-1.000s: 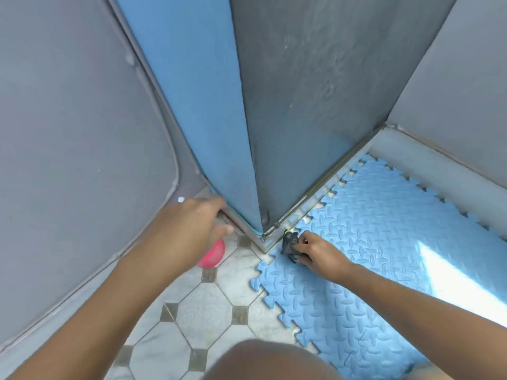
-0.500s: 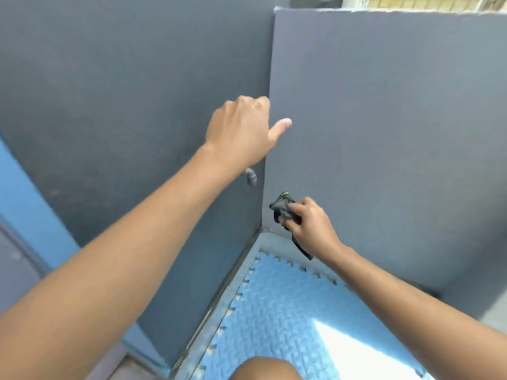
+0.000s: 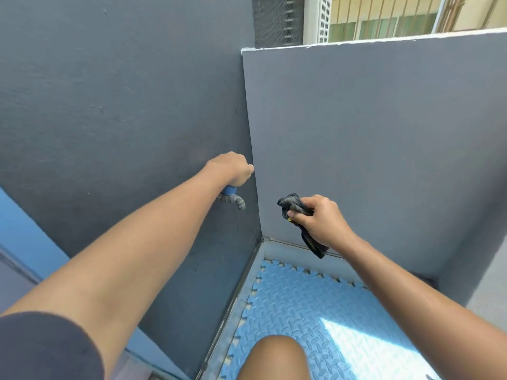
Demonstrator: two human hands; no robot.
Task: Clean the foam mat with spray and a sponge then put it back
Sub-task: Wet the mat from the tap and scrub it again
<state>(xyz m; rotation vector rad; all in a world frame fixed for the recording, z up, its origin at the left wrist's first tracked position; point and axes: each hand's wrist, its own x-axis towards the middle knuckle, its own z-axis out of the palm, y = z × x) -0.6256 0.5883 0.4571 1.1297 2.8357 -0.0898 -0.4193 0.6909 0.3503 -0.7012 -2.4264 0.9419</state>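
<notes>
- The left hand (image 3: 231,170) is out at the dark wall (image 3: 123,119), set down over the blue handle of a tap (image 3: 233,199). Its fingers are curled round the handle and only the back of the hand shows.
- The tap's grey spout points down and to the right, just below that hand and close to the corner where the two walls meet.
- The right hand (image 3: 319,219) is held up in front of the paler wall (image 3: 384,146), apart from the tap. It grips a cloth (image 3: 292,205) between curled fingers and thumb.
- The cloth is dark and crumpled (a small yellow spot shows by the fingertips). One bunch sticks out above the thumb and a strip hangs down below the hand.
- The mat (image 3: 296,303) lies flat on the floor below both hands, tucked into the corner. It is pale blue, ribbed, with toothed edges.
- Its far edge runs along the foot of the paler wall, and its left edge lies beside a metal strip (image 3: 238,303) under the dark wall.
- A bright patch of sun (image 3: 356,338) falls on the near right part of the mat.
- A bare knee (image 3: 274,357) shows at the bottom, over the mat, and a dark sleeve (image 3: 46,349) at the lower left.
- A blue panel (image 3: 24,237) stands at the far left.
</notes>
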